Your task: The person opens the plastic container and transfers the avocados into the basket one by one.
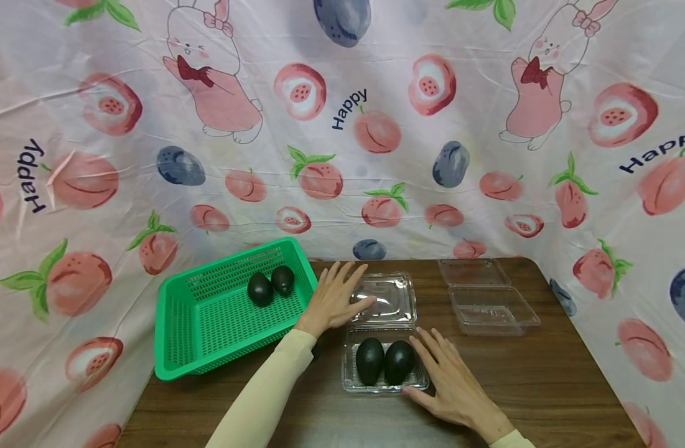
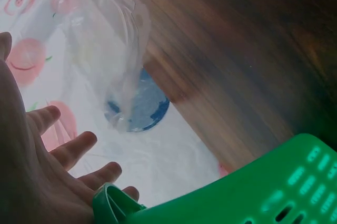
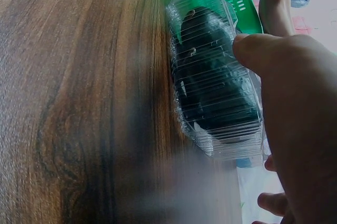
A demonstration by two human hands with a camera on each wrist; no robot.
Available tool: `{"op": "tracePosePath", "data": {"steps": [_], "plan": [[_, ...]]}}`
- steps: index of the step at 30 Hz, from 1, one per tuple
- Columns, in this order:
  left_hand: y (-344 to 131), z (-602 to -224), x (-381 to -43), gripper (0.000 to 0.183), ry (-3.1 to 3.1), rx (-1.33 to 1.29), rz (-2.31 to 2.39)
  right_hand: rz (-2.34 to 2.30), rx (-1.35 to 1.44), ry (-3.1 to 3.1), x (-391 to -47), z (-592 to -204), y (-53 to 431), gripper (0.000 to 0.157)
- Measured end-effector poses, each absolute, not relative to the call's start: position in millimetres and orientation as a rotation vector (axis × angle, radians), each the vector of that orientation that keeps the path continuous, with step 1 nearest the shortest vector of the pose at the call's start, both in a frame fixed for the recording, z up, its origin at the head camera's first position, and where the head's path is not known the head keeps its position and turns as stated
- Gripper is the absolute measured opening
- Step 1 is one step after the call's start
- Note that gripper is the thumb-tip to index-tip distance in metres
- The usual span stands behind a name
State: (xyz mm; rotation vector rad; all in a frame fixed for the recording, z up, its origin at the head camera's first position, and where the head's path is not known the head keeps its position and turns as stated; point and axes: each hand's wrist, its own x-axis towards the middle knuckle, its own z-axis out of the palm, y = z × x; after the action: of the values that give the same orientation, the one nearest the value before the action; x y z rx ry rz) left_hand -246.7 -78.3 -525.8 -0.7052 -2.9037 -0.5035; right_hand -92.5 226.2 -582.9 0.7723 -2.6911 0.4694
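Two dark avocados [image 1: 370, 361] sit side by side in the base of a clear plastic clamshell box [image 1: 376, 389]. Its lid [image 1: 395, 302] is folded back, away from me. My left hand [image 1: 333, 300] reaches over the lid's left edge with fingers spread, holding nothing. At the box's right side is my right hand [image 1: 451, 386], fingers extended, with the thumb at the near right corner of the rim. In the right wrist view the dark fruit [image 3: 216, 76] shows through the ribbed clear wall, and the right thumb [image 3: 247, 50] lies along the rim.
To the left stands a green plastic basket [image 1: 177, 336] with two more avocados [image 1: 260, 289] inside, close to the left forearm. A second clear clamshell [image 1: 490, 311] lies unfolded at the back right of the wooden table [image 1: 549, 386]. A fruit-printed cloth [image 1: 387, 180] hangs behind.
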Motion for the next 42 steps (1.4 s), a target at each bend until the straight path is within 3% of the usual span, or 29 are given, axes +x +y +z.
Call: {"op": "tracePosePath", "data": {"steps": [19,42], "plan": [[-77.0,-509.3,-214.9,0.086,-2.878,-0.718,-0.325,0.502,0.775,-2.684,-94.0,-584.5,226.7,0.097],[-75.3,-516.9,-177.7,0.085,-2.802,-0.808,-0.267,0.5,0.776,-2.681,-93.2,-587.8,226.7,0.097]]}}
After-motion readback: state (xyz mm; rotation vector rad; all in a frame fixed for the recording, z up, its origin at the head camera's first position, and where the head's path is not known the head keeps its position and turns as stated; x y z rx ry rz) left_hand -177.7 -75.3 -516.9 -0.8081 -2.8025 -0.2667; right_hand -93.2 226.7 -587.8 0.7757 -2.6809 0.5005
